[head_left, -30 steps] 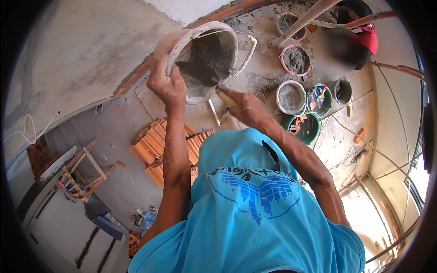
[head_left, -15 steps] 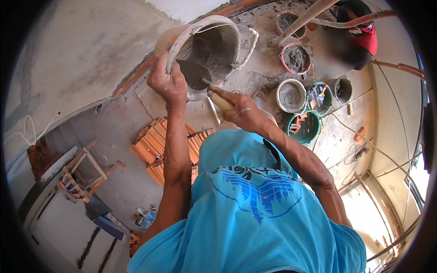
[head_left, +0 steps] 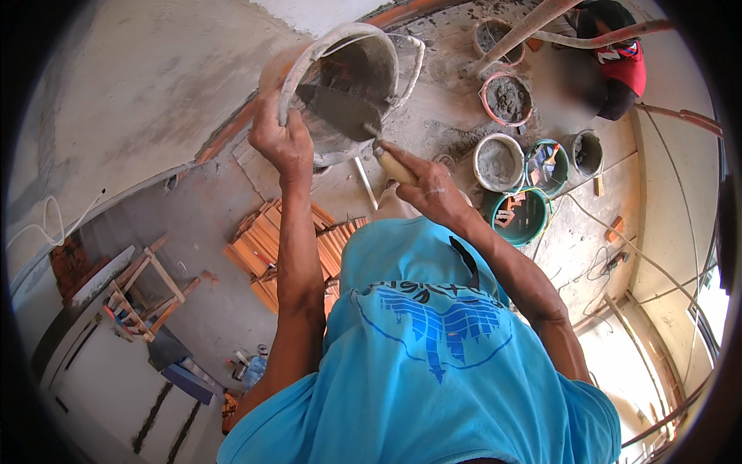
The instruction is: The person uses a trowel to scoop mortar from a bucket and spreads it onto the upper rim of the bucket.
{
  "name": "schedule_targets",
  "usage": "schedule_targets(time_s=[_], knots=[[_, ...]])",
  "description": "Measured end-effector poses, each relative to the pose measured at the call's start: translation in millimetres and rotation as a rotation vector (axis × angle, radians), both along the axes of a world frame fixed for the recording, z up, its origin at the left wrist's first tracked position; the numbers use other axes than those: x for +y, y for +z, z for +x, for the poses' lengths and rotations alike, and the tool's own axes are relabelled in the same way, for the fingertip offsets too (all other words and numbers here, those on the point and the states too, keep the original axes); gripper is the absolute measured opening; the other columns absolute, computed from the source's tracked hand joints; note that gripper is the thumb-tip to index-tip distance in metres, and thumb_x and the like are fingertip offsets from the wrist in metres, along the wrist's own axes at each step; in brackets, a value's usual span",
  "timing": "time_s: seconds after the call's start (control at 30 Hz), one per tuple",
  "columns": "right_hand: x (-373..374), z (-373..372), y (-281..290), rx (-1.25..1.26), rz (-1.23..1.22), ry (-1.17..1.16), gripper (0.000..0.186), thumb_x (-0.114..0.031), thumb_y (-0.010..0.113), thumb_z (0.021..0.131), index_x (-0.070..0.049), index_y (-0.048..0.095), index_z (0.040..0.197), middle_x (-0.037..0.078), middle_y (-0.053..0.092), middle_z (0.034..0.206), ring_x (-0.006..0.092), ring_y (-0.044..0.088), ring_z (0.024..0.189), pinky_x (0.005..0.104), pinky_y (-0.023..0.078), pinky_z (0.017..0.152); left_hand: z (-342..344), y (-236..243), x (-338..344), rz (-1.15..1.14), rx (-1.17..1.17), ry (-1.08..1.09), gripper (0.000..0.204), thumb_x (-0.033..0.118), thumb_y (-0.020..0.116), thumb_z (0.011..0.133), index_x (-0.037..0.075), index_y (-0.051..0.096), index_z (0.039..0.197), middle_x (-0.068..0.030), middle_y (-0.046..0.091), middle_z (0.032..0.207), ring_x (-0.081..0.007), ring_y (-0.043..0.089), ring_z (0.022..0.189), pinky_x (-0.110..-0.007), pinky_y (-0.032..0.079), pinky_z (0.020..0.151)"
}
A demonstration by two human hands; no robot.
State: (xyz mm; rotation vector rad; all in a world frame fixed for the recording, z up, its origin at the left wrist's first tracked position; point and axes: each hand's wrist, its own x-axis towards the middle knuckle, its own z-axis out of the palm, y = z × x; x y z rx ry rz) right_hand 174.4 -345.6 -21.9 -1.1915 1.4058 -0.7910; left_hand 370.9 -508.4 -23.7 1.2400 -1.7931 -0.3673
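Trowel [head_left: 344, 114] has shifted rightward, right grip [head_left: 437, 193] closed round its handle [head_left: 396, 168]; left grip [head_left: 284, 147] clamps the bucket rim [head_left: 294, 75]; grey residue [head_left: 369, 68] remains inside.

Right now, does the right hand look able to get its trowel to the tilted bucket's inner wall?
Seemingly yes: the right hand holds the trowel at the open mouth of the bucket; the left hand has its grip on the rim, leaving the opening largely free.

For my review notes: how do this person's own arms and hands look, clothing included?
The left hand and right hand are bare, no gloves or wristbands showing. The forearms are bare below the short sleeves of a bright blue shirt with a darker blue and black print.
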Motion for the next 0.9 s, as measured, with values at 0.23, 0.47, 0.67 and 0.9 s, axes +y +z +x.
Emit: schedule_targets(time_s=[0.23,0.47,0.67,0.9], knots=[[20,8,-45,0.036,0.083,0.049,0.075,-0.005,0.061,0.081,-0.016,0.05,0.154,0.03,0.069,0.094,0.0443,0.07,0.088,0.0502,0.054,0.083,1,-31,9,-0.042,-0.119,-0.094,0.042,-0.011,0.055,0.076,-0.002,0.072,0.114,-0.017,0.074,0.112,-0.0363,0.073,0.103,-0.043,0.056,0.091],[23,4,-56,0.23,0.055,0.119,0.081,-0.006,0.062,0.08,-0.025,0.046,0.157,0.025,0.071,0.096,0.0439,0.07,0.089,0.0535,0.055,0.08,-4,-35,12,-0.001,-0.188,-0.078,0.046,-0.014,0.057,0.074,-0.002,0.07,0.117,-0.0188,0.074,0.115,-0.0384,0.072,0.108,-0.047,0.056,0.094],[31,-33,-41,0.454,-0.056,0.087,0.081,-0.006,0.065,0.077,-0.026,0.049,0.154,0.022,0.072,0.106,0.0422,0.07,0.092,0.0523,0.056,0.082,13,-36,1,0.111,-0.191,0.011,0.044,-0.012,0.057,0.076,-0.002,0.071,0.117,-0.0211,0.074,0.112,-0.0385,0.073,0.102,-0.046,0.055,0.092],[67,-86,-41,0.411,-0.029,-0.137,0.078,-0.006,0.065,0.075,-0.018,0.055,0.151,0.022,0.074,0.113,0.0402,0.073,0.095,0.046,0.058,0.084,37,-31,0,0.329,0.13,0.126,0.035,-0.007,0.057,0.075,-0.007,0.069,0.108,-0.0153,0.072,0.092,-0.025,0.07,0.085,-0.035,0.053,0.083]])
